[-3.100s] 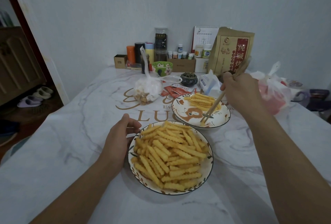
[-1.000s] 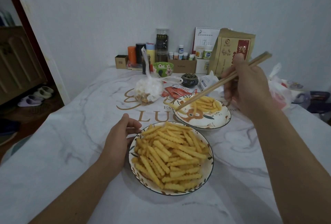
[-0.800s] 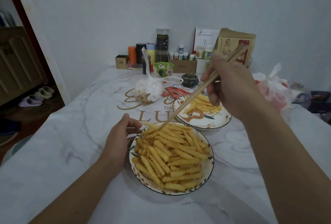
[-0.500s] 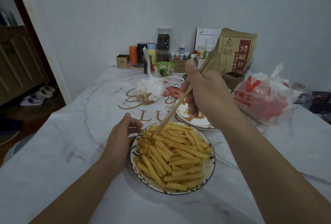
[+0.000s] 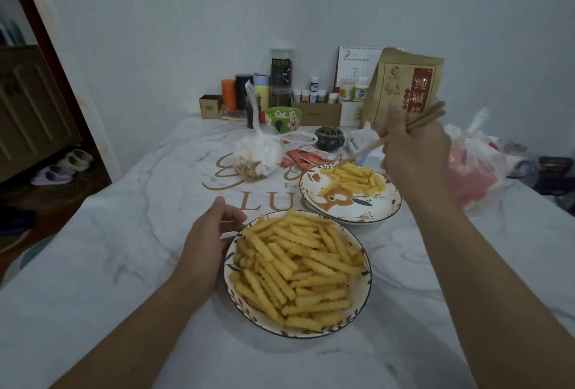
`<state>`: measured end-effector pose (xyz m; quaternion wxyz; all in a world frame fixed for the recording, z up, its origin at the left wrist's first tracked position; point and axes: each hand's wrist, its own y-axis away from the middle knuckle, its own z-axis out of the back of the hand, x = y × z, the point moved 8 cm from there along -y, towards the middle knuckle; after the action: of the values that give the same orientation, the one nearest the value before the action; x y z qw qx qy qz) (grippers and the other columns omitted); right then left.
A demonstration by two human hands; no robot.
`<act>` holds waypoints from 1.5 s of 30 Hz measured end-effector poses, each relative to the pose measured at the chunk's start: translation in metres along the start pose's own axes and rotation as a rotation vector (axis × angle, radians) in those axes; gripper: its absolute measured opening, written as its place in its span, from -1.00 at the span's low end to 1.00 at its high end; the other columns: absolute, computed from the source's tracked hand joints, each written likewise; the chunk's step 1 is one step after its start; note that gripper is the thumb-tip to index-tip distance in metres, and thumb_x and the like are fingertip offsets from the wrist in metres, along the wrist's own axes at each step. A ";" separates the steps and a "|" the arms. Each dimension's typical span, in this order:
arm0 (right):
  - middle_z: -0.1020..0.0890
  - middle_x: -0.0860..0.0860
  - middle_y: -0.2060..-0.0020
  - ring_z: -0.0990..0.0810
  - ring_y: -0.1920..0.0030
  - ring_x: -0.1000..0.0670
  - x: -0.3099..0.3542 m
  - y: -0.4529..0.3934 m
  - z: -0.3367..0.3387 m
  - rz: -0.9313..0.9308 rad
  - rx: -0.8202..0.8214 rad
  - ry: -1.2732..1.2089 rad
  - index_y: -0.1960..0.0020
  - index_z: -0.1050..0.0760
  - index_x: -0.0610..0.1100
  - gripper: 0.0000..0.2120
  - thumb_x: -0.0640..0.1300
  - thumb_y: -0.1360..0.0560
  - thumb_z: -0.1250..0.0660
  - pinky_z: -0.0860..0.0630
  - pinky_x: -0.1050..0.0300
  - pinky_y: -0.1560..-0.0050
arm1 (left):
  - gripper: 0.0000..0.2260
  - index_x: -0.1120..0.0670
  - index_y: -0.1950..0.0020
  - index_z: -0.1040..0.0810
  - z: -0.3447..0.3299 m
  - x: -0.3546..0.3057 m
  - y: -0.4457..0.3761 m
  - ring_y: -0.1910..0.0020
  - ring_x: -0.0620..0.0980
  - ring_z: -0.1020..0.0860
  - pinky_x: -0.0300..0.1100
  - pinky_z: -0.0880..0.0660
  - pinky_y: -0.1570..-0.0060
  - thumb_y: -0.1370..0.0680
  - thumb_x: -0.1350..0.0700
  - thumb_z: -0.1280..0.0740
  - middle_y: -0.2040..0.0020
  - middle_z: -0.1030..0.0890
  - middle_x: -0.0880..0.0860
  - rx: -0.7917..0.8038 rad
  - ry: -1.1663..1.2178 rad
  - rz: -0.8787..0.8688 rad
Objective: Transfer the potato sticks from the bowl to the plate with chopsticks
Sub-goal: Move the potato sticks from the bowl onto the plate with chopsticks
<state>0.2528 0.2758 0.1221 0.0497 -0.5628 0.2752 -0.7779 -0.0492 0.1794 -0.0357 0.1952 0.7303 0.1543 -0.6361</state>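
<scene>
White marble-pattern table (image 5: 109, 264) with gold lettering, pushed against a pale wall; dark doorway at left, slippers (image 5: 59, 167) on the floor there. My left hand (image 5: 208, 245) rests on the table, fingers curled against the rim of the bowl (image 5: 362, 295), which is heaped with potato sticks (image 5: 298, 267). My right hand (image 5: 413, 155) grips the chopsticks (image 5: 370, 149) over the far side of the plate (image 5: 357, 214), tips angled down toward the small pile already lying there; tips blurred, possibly pinching one stick. Behind: tied plastic bag (image 5: 258, 155), green cup (image 5: 283, 117), brown paper pouch (image 5: 404, 86), jars along the wall.
</scene>
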 end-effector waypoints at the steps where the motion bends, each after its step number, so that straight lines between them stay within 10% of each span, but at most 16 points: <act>1: -0.61 0.02 0.39 -0.64 0.31 -0.13 -0.012 -0.003 0.000 -0.019 -0.007 0.028 0.27 -0.55 -0.04 -0.59 0.12 -0.66 -0.20 -0.63 -0.22 0.15 | -0.53 0.15 0.14 -0.60 0.000 0.000 0.000 0.17 0.07 -0.62 -0.03 -0.54 0.08 -0.73 -0.13 -0.13 0.12 -0.65 0.10 -0.002 -0.001 0.002; 11: -0.59 -0.16 0.48 -0.60 0.39 -0.20 -0.053 0.010 -0.046 0.070 0.070 0.233 0.28 -0.59 -0.27 -0.27 0.30 -0.63 -0.02 -0.56 -0.26 0.16 | -0.53 0.16 0.12 -0.60 0.000 0.000 -0.001 0.19 0.07 -0.61 -0.05 -0.54 0.10 -0.73 -0.13 -0.13 0.12 -0.66 0.11 -0.009 -0.014 -0.002; 18: -0.51 -0.07 0.49 -0.49 0.53 -0.08 -0.040 -0.009 -0.013 -0.127 0.002 -0.126 0.25 -0.54 -0.19 -0.58 -0.01 -0.67 -0.14 -0.49 0.02 0.46 | -0.54 0.16 0.14 -0.59 -0.001 0.000 -0.002 0.17 0.06 -0.62 -0.05 -0.52 0.12 -0.74 -0.12 -0.13 0.14 -0.65 0.09 -0.005 0.005 0.004; 27: -0.44 -0.07 0.53 -0.36 0.58 -0.03 0.036 0.024 -0.024 -0.187 0.584 -0.312 0.26 -0.56 -0.23 -0.56 -0.04 -0.70 -0.18 -0.32 0.19 0.58 | -0.54 0.15 0.14 -0.60 0.001 0.002 -0.003 0.15 0.06 -0.62 -0.04 -0.52 0.10 -0.73 -0.12 -0.13 0.12 -0.65 0.10 -0.006 -0.009 -0.001; 34: -0.47 -0.05 0.54 -0.38 0.59 -0.02 0.054 0.047 -0.046 -0.059 0.667 -0.151 0.16 -0.59 -0.35 -0.54 -0.01 -0.70 -0.20 -0.36 0.16 0.58 | -0.55 0.15 0.14 -0.59 0.001 0.001 -0.002 0.12 0.04 -0.61 -0.04 -0.51 0.08 -0.74 -0.11 -0.12 0.09 -0.64 0.11 -0.001 -0.009 0.000; 41: -0.47 -0.02 0.52 -0.39 0.56 -0.01 0.035 0.013 -0.017 -0.072 0.357 -0.312 0.20 -0.58 -0.23 -0.65 -0.08 -0.68 -0.24 -0.36 0.17 0.56 | -0.54 0.16 0.14 -0.58 -0.001 -0.001 0.000 0.18 -0.01 -0.61 -0.07 -0.51 0.13 -0.75 -0.10 -0.11 0.12 -0.64 0.09 0.006 -0.012 -0.018; 45: -0.65 -0.01 0.26 -0.62 0.20 -0.05 -0.004 -0.014 0.014 0.044 -0.012 0.162 0.09 -0.65 -0.13 -0.64 0.02 -0.68 -0.19 -0.49 0.11 0.21 | -0.53 0.15 0.14 -0.59 -0.001 -0.001 -0.002 0.17 0.02 -0.61 -0.05 -0.51 0.10 -0.74 -0.11 -0.11 0.13 -0.65 0.09 0.008 -0.030 -0.026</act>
<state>0.2705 0.2839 0.1289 0.0410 -0.4922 0.2953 -0.8179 -0.0493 0.1813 -0.0346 0.1863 0.7193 0.1586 -0.6502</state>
